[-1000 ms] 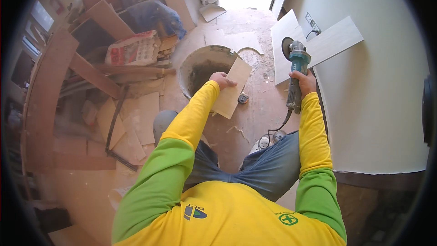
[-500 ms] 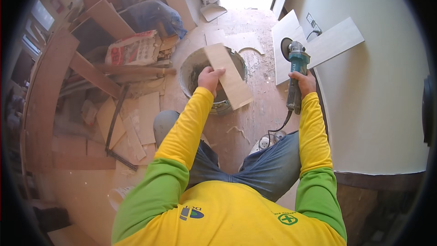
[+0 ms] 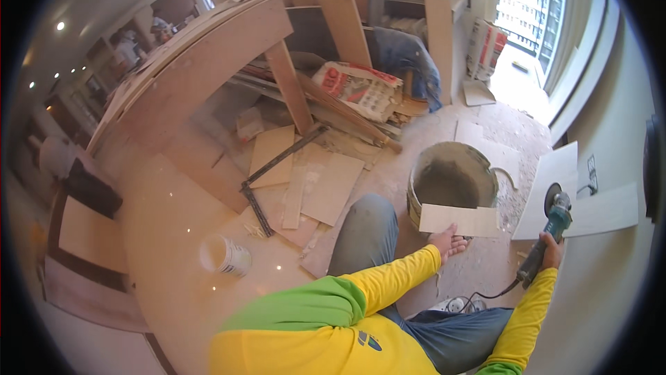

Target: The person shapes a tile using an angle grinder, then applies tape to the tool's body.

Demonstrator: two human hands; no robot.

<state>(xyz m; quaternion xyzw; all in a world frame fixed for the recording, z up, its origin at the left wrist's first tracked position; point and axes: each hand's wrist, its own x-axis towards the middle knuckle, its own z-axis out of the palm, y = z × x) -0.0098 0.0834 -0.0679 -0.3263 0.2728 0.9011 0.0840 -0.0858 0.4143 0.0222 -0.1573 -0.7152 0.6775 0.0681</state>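
Fingers apart and palm up, my left hand (image 3: 446, 242) has its thumb at the lower edge of a narrow pale board (image 3: 459, 216), which lies across the near rim of a round grey bucket (image 3: 424, 170). My right hand (image 3: 550, 253) is closed around the body of a teal and black angle grinder (image 3: 557, 219), its disc upward. A black cord runs from the grinder down toward white sockets by my legs. Behind the grinder, pale boards (image 3: 605, 212) lean against the right wall.
At left are a wooden table frame (image 3: 187, 66), scattered board offcuts (image 3: 331, 188), a black angled bar (image 3: 277, 160), a white pail (image 3: 225, 253) and blurred people (image 3: 128, 49) in the background. Torn sacks (image 3: 357, 90) lie farther back. A bright doorway (image 3: 527, 56) is at top right.
My view has swung left, showing more of the room. The board in my left hand has turned crosswise on the bucket's near rim, and that hand's fingers have loosened.
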